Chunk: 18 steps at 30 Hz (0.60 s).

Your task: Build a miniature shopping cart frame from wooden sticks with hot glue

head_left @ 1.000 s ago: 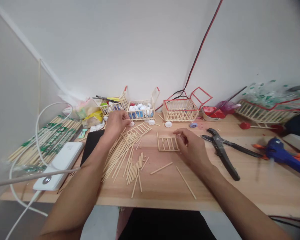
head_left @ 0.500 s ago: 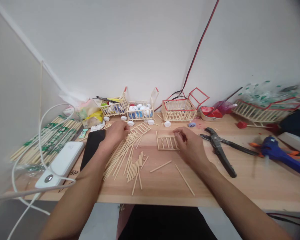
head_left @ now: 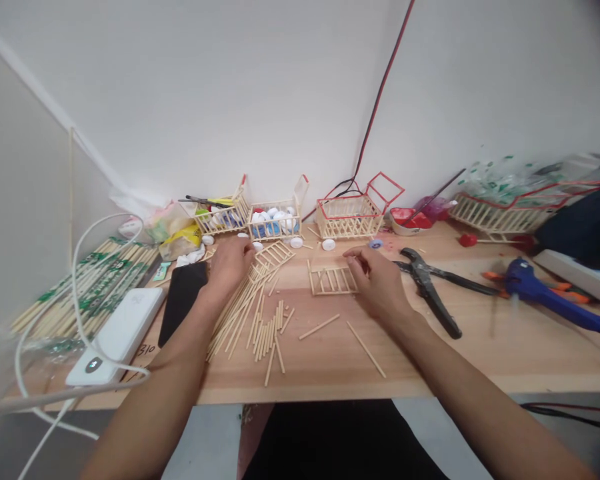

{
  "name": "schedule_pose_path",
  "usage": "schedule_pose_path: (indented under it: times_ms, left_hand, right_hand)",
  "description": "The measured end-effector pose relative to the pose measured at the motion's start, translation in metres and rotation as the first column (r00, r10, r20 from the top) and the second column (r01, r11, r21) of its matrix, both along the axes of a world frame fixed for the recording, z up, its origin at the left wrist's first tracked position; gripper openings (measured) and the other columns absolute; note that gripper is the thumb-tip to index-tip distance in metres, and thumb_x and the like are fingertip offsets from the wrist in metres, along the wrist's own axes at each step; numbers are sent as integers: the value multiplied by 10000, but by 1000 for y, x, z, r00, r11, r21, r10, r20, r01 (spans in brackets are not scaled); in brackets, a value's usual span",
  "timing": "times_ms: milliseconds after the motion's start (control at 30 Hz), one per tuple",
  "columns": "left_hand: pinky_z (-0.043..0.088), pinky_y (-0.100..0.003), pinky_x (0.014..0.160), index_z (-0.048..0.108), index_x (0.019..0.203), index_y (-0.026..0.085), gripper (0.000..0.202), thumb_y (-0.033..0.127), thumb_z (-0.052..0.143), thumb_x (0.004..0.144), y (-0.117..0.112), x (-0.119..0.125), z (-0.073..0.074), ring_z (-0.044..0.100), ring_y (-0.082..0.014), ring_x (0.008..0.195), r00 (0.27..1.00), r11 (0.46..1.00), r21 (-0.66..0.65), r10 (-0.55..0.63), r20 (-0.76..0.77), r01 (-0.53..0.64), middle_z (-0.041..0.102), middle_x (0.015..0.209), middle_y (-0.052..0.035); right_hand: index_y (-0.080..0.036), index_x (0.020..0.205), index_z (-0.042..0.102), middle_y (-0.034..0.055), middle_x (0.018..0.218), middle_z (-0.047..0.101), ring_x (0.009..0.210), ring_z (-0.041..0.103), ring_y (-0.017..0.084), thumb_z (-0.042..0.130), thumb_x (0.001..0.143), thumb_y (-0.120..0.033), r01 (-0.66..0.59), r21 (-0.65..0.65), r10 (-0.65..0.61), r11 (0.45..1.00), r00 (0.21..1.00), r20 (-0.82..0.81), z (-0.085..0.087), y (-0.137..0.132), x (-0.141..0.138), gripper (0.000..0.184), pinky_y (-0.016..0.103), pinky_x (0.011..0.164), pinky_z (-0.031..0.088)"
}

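My left hand (head_left: 230, 261) rests with curled fingers on the far end of a pile of long wooden sticks (head_left: 240, 307), beside a small ladder-like stick panel (head_left: 275, 254). What its fingers grip is hidden. My right hand (head_left: 377, 285) sits at the right edge of another flat stick panel (head_left: 330, 281), fingers pinched at the panel's top right corner. Short cut sticks (head_left: 267, 333) lie between my arms.
Small stick carts (head_left: 275, 220) (head_left: 350, 217) stand at the wall, two with bottle caps in them. Black cutters (head_left: 427, 290) and a blue glue gun (head_left: 550, 297) lie right. A white power bank (head_left: 120, 330), black phone (head_left: 180, 300) and wrapped chopsticks (head_left: 85, 287) lie left.
My left hand has drawn back from the carts onto the long sticks. My right hand stays at the stick panel. The view has shifted slightly.
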<state>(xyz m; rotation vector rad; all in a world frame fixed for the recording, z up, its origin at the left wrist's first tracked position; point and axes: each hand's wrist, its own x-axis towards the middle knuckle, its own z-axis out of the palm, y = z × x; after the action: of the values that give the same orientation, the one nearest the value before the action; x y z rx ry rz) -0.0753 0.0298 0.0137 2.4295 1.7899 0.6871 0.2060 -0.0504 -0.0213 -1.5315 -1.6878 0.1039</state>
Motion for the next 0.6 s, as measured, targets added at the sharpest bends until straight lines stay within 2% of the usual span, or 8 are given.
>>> schedule_pose_path:
  times_ms: [100, 233, 400, 600]
  left_hand:
    - [420, -315, 802, 667, 823, 176, 127, 214, 547, 804, -8, 10, 9, 594, -209, 824, 991, 990, 125, -77, 109, 63, 693, 865, -67]
    - [435, -315, 822, 683, 860, 173, 150, 176, 545, 803, -13, 12, 15, 609, -204, 847, 975, 982, 168, -120, 188, 88, 704, 890, -60]
    - [450, -294, 727, 712, 812, 159, 130, 193, 589, 791, -14, 18, 12, 629, -190, 753, 955, 996, 36, -93, 281, 86, 719, 799, -49]
    - [490, -290, 750, 723, 911, 152, 180, 202, 627, 767, -18, 50, 7, 667, -188, 806, 843, 966, -92, -164, 512, 244, 743, 883, -57]
  right_hand:
    - [-175, 971, 639, 59, 856, 665, 723, 563, 173, 448, 897, -257, -7, 6, 7, 1000, 1000, -5, 0, 0, 0, 220, 293, 680, 407]
    - [-168, 967, 638, 69, 874, 671, 749, 575, 180, 447, 903, -254, -13, 1, 13, 1000, 1000, -3, 2, -1, 0, 219, 298, 700, 416]
    - [-169, 950, 642, 73, 882, 676, 770, 585, 184, 445, 906, -254, -25, 28, 26, 999, 1000, -13, 2, -1, -1, 219, 303, 721, 424]
    - [-180, 912, 640, 63, 892, 689, 798, 604, 187, 443, 920, -268, -38, 94, 43, 995, 998, -50, 4, 0, -1, 216, 301, 739, 432]
